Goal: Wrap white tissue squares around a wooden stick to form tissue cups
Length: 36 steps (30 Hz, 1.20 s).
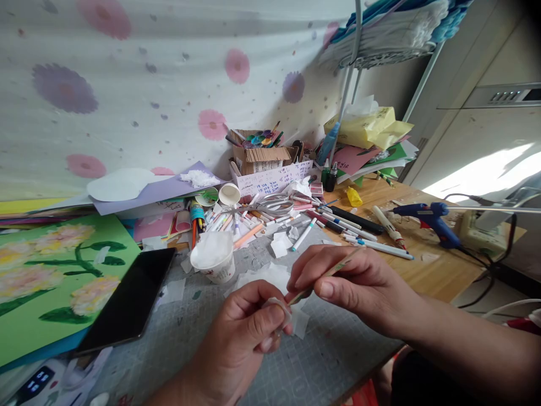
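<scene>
Between the thumb and fingers of my left hand (256, 321) is pinched a small piece of white tissue paper (284, 309). My right hand (353, 282) grips a thin stick (338, 267), slanted down to the left, its lower end at the tissue. The two hands meet above the grey cutting mat (169, 361). Beneath and behind them lie white paper pieces (264, 274), partly hidden by my fingers. A paper cup (215, 262) with white material at its top stands just behind my left hand.
At left, a dark tablet (131, 299) lies beside a green flower painting (54, 270). Several markers (350, 225) and scissors (274, 206) clutter the back, before a cardboard box (264, 160). A blue glue gun (435, 217) with a cord rests at right.
</scene>
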### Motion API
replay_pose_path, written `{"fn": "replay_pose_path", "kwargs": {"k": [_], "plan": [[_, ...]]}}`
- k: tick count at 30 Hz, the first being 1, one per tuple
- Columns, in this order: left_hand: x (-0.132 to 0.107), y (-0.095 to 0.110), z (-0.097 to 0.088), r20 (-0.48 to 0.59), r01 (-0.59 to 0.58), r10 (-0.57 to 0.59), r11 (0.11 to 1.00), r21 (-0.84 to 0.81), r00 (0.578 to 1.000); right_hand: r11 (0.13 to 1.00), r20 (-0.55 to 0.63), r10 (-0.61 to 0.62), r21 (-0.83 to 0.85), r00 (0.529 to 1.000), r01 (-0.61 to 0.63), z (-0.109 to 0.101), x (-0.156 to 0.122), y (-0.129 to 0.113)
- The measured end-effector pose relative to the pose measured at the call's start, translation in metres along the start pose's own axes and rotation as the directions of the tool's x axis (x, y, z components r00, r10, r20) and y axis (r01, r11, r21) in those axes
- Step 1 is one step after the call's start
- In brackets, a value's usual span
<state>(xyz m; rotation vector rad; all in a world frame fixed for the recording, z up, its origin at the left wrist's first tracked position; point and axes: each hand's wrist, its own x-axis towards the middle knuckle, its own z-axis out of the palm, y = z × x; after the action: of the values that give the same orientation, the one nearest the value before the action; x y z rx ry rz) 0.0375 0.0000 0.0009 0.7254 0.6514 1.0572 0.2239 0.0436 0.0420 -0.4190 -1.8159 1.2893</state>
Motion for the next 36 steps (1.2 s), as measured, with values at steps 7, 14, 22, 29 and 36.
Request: {"fn": "replay_pose_path", "kwargs": {"k": [7, 14, 22, 29, 36], "plan": [[-0.0001, 0.0004, -0.0007, 0.002, 0.011, -0.011, 1.000, -0.009, 1.000, 1.000, 0.016, -0.017, -0.015, 1.000, 0.018, -0.0010, 0.0003, 0.0006], [0.0004, 0.0003, -0.0006, -0.008, 0.019, -0.019, 1.000, 0.008, 1.000, 0.999, 0.026, -0.020, -0.041, 0.999, 0.021, -0.0015, -0.0004, 0.0003], [0.0011, 0.0005, -0.0016, -0.020, 0.024, -0.024, 0.999, 0.036, 1.000, 0.995, 0.038, -0.042, -0.088, 0.998, 0.045, -0.0008, 0.0002, -0.0018], [0.0021, 0.0005, -0.0011, -0.057, 0.033, -0.028, 0.997, 0.076, 0.998, 0.979, 0.068, -0.109, -0.163, 0.992, 0.119, -0.0018, 0.0009, -0.0036], [0.0031, -0.0034, -0.0046, -0.061, -0.002, 0.013, 0.986, 0.169, 0.998, 0.975, 0.070, -0.099, -0.190, 0.993, 0.110, -0.0013, 0.0002, -0.0044]]}}
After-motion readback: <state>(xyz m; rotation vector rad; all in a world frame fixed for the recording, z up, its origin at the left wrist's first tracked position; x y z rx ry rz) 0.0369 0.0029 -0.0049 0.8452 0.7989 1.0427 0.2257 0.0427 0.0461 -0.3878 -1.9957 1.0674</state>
